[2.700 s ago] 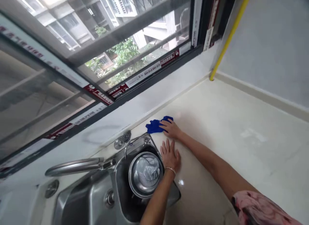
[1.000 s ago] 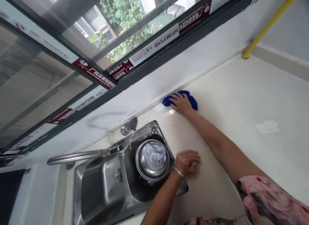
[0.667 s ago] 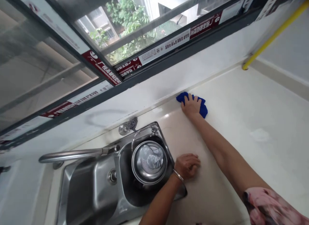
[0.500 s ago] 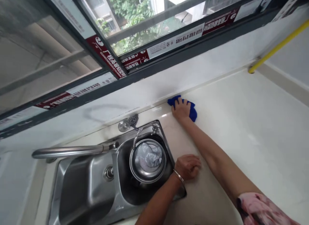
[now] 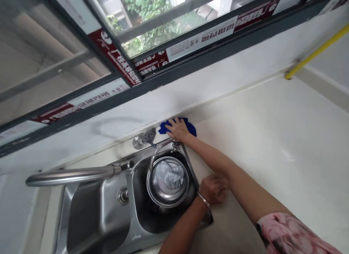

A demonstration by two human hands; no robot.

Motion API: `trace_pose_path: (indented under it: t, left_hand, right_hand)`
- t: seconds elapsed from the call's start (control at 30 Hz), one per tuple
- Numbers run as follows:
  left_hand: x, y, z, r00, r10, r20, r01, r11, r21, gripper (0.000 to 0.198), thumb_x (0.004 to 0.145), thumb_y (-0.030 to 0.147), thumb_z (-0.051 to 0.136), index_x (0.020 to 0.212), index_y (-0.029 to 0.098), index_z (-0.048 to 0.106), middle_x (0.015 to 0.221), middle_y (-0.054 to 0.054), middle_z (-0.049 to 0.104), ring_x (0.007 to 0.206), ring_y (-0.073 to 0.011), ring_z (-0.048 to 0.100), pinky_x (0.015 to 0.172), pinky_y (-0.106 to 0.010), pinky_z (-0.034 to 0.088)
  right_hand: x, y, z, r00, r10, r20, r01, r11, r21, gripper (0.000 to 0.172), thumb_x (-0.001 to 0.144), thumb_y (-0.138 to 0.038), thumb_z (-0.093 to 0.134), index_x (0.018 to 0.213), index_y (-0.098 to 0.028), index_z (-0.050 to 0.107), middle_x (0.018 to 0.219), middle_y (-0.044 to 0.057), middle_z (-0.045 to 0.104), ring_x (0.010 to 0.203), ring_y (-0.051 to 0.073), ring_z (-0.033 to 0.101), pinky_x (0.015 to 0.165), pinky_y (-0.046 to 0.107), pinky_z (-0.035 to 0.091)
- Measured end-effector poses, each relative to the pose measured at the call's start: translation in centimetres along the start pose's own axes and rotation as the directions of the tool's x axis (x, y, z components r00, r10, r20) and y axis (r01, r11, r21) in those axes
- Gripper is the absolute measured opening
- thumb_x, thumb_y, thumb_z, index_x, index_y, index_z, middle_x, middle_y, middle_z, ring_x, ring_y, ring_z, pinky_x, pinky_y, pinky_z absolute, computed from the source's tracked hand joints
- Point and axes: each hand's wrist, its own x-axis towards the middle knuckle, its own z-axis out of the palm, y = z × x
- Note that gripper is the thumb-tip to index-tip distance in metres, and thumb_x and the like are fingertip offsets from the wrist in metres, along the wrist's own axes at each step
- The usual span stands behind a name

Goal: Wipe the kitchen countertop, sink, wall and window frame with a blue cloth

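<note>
Against the wall behind the sink, my right hand [image 5: 178, 130] presses down on a blue cloth [image 5: 191, 128], fingers spread over it and gripping it to the counter. The cloth shows on both sides of the hand. My left hand [image 5: 212, 189], with a bangle at the wrist, is curled into a loose fist by the sink's right edge, close to the right forearm; nothing shows in it. Below the cloth, a steel strainer basket [image 5: 160, 190] with a crumpled clear plastic bag [image 5: 171, 174] sits in the right bowl of the steel sink [image 5: 133, 203].
A steel scrubber [image 5: 149, 136] and a small round clear object [image 5: 139, 141] lie at the wall left of the cloth. The faucet [image 5: 73, 175] reaches over the left bowl. A yellow pipe [image 5: 316, 54] meets the counter [image 5: 272, 137] at far right.
My right hand has slid the blue cloth leftward along the wall, to behind the sink's corner near the scrubber. My left hand stays by the sink's edge.
</note>
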Motion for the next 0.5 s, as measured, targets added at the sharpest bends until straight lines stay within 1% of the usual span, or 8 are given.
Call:
trace_pose_path:
  t: [0.07,0.13,0.2,0.27,0.4,0.5]
  left_hand:
    - [0.2,0.2,-0.6,0.996,0.012,-0.090,-0.018,0.998,-0.061,0.017,0.078,0.017,0.057,0.085,0.023,0.071,0.082,-0.007,0.077,0.082,-0.0215,0.076,0.081,-0.035,0.066]
    - [0.5,0.4,-1.2,0.990,0.034,-0.139,-0.053,0.990,-0.134,0.021,0.080,0.015,0.055,0.091,0.022,0.072,0.089,-0.006,0.080,0.091,-0.0206,0.078,0.090,-0.036,0.066]
    - [0.8,0.5,-1.8,0.990,0.047,-0.133,-0.070,0.981,-0.179,0.023,0.083,0.014,0.053,0.095,0.022,0.072,0.094,-0.005,0.081,0.098,-0.0196,0.078,0.098,-0.037,0.064]
    - [1.1,0.6,-2.4,0.993,0.043,-0.111,-0.064,0.979,-0.193,0.023,0.086,0.016,0.053,0.098,0.023,0.072,0.095,-0.005,0.082,0.101,-0.0193,0.078,0.100,-0.038,0.063]
    - [1.7,0.8,-3.6,0.990,0.050,-0.130,-0.076,0.975,-0.209,0.026,0.086,0.013,0.053,0.100,0.023,0.072,0.097,-0.004,0.082,0.103,-0.0183,0.078,0.102,-0.037,0.062]
    - [2.1,0.7,-4.4,0.990,0.066,-0.121,-0.088,0.978,-0.190,0.025,0.089,0.013,0.052,0.101,0.023,0.072,0.098,-0.003,0.082,0.104,-0.0184,0.078,0.102,-0.037,0.062]
  right_hand:
    - [-0.5,1.4,-0.2,1.000,0.004,0.002,-0.004,1.000,0.011,0.048,0.107,-0.044,0.045,0.148,-0.025,0.060,0.152,0.013,0.053,0.126,0.036,0.045,0.102,0.052,0.038]
    - [-1.3,3.7,-0.4,0.999,0.034,-0.010,-0.034,0.999,0.028,0.049,0.107,-0.045,0.046,0.150,-0.026,0.059,0.154,0.012,0.052,0.128,0.036,0.044,0.103,0.052,0.037]
    - [-2.7,7.0,-0.6,0.994,0.092,-0.051,-0.090,0.995,0.039,0.050,0.106,-0.046,0.047,0.150,-0.027,0.060,0.155,0.012,0.052,0.130,0.037,0.043,0.104,0.053,0.036]
    - [-4.3,10.9,-1.0,0.979,0.172,-0.112,-0.168,0.985,0.040,0.050,0.106,-0.048,0.047,0.149,-0.028,0.061,0.157,0.011,0.051,0.133,0.038,0.041,0.105,0.054,0.034]
    - [-7.7,18.0,-2.3,0.918,0.341,-0.202,-0.343,0.939,0.026,0.051,0.107,-0.049,0.043,0.150,-0.028,0.061,0.159,0.011,0.050,0.134,0.038,0.041,0.107,0.055,0.032]
    - [-10.2,22.6,-3.6,0.846,0.467,-0.258,-0.477,0.879,0.026,0.054,0.108,-0.051,0.039,0.152,-0.026,0.059,0.161,0.012,0.048,0.135,0.038,0.042,0.108,0.055,0.033]
